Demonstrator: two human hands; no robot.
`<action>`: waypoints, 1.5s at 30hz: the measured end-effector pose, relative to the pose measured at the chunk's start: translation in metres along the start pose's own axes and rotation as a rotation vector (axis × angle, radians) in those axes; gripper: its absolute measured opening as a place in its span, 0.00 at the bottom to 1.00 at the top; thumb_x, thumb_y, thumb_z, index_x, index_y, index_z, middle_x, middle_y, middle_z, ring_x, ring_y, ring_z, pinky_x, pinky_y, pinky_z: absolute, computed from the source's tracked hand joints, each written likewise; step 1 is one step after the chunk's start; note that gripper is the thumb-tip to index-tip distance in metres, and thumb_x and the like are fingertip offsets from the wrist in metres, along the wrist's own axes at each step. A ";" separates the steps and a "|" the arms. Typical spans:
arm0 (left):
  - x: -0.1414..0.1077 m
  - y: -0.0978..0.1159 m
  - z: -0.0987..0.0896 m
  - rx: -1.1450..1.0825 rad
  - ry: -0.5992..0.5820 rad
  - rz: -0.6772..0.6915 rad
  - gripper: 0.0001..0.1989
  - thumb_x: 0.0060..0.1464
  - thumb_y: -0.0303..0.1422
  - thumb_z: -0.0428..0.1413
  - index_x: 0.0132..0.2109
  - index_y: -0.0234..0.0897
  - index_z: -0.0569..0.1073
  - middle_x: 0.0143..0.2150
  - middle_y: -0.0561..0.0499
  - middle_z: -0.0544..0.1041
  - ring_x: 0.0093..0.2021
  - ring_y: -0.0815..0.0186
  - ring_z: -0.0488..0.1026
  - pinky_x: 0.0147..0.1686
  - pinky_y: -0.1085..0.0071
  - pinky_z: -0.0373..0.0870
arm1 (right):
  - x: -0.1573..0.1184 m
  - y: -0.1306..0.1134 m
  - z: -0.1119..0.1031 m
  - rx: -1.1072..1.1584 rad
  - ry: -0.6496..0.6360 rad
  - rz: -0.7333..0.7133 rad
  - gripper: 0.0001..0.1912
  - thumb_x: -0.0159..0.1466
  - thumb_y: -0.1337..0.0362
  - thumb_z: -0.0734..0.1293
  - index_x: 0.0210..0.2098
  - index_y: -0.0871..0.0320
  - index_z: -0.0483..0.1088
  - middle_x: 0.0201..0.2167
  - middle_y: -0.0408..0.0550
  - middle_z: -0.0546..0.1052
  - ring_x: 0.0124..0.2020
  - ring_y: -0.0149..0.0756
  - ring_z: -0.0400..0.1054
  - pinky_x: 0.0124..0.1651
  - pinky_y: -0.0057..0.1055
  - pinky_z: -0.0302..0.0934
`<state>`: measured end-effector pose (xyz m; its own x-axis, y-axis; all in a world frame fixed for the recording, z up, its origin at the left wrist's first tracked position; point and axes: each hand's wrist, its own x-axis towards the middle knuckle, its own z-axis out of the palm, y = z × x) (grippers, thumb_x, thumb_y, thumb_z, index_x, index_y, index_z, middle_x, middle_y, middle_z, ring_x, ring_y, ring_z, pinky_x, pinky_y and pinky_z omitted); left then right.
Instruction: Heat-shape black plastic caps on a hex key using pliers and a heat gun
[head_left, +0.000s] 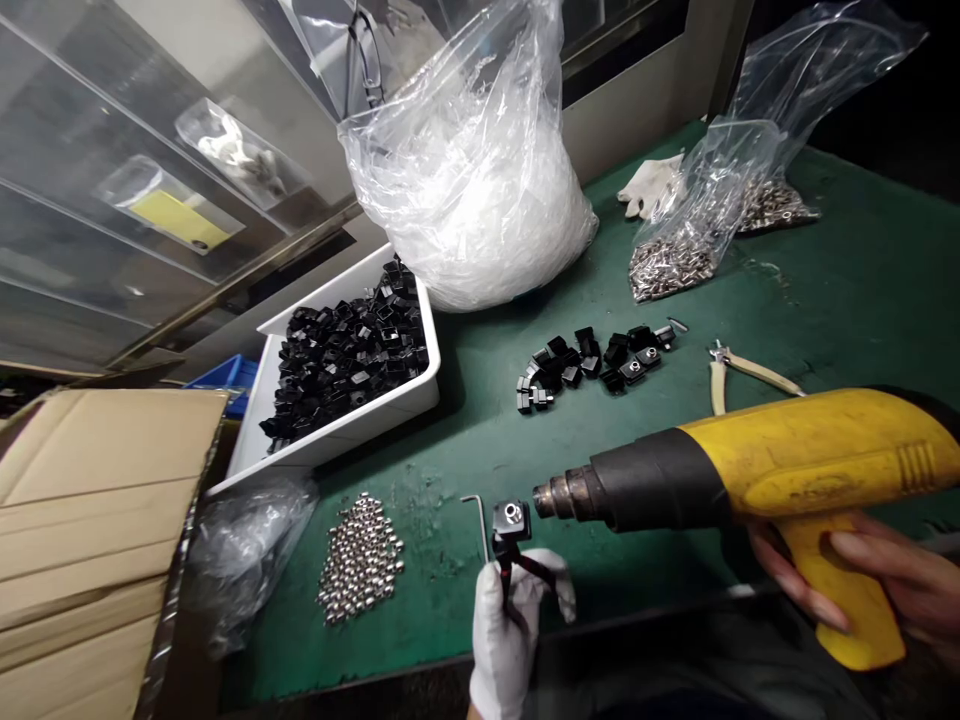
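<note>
My left hand (501, 630), in a white glove, is closed around dark-handled pliers (508, 575) near the table's front edge. At their tip sits a small black plastic part (510, 520) with a round metal insert facing up. A hex key (480, 522) stands out beside my left thumb; whether it is held or lies on the table, I cannot tell. My bare right hand (885, 565) grips the yellow handle of a heat gun (810, 455). Its stepped metal nozzle points left, just short of the black part and apart from it.
Metal inserts (361, 560) lie spread at the left. Behind them stands a white bin (375, 425) of black parts, beside a large clear bag (487, 190). More black parts (570, 365), cutters (739, 370) and bagged metal pieces (671, 265) are farther back. A cardboard box (97, 530) flanks the table.
</note>
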<state>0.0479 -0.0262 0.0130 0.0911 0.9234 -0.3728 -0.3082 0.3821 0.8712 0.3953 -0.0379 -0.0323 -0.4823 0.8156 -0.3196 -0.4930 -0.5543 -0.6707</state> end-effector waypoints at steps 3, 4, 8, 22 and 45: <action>0.000 -0.001 -0.001 -0.009 -0.019 0.013 0.35 0.65 0.56 0.42 0.40 0.29 0.81 0.25 0.44 0.78 0.26 0.62 0.74 0.29 0.69 0.69 | -0.001 0.004 -0.001 0.025 -0.035 -0.024 0.23 0.67 0.46 0.65 0.46 0.58 0.78 0.34 0.56 0.77 0.23 0.33 0.67 0.27 0.27 0.63; 0.000 -0.001 -0.001 -0.010 -0.025 0.018 0.35 0.65 0.55 0.42 0.40 0.29 0.81 0.25 0.44 0.78 0.26 0.62 0.73 0.29 0.69 0.69 | -0.001 0.003 0.000 0.031 -0.036 -0.026 0.22 0.67 0.46 0.65 0.47 0.58 0.78 0.34 0.56 0.77 0.23 0.33 0.67 0.27 0.26 0.63; 0.000 0.000 -0.001 0.020 -0.040 0.036 0.35 0.67 0.54 0.40 0.41 0.29 0.81 0.25 0.45 0.77 0.26 0.62 0.74 0.29 0.68 0.69 | -0.001 -0.002 0.006 0.044 -0.003 -0.029 0.21 0.67 0.48 0.66 0.46 0.58 0.78 0.33 0.57 0.77 0.23 0.33 0.67 0.27 0.26 0.64; 0.001 -0.003 -0.004 0.076 -0.038 0.051 0.34 0.68 0.52 0.39 0.39 0.30 0.80 0.24 0.47 0.77 0.25 0.64 0.73 0.29 0.70 0.70 | 0.000 -0.003 0.006 0.084 0.007 -0.018 0.19 0.67 0.50 0.68 0.48 0.56 0.79 0.33 0.56 0.77 0.23 0.32 0.68 0.27 0.24 0.65; 0.001 -0.003 -0.005 0.070 -0.059 0.069 0.34 0.68 0.52 0.38 0.38 0.30 0.80 0.24 0.47 0.77 0.25 0.64 0.73 0.29 0.70 0.70 | -0.003 0.002 0.008 0.140 0.084 -0.020 0.20 0.65 0.49 0.69 0.44 0.60 0.78 0.32 0.55 0.76 0.21 0.31 0.67 0.26 0.24 0.66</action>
<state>0.0444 -0.0268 0.0086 0.1282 0.9473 -0.2936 -0.2486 0.3173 0.9151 0.3895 -0.0433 -0.0272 -0.4117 0.8346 -0.3659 -0.6010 -0.5505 -0.5794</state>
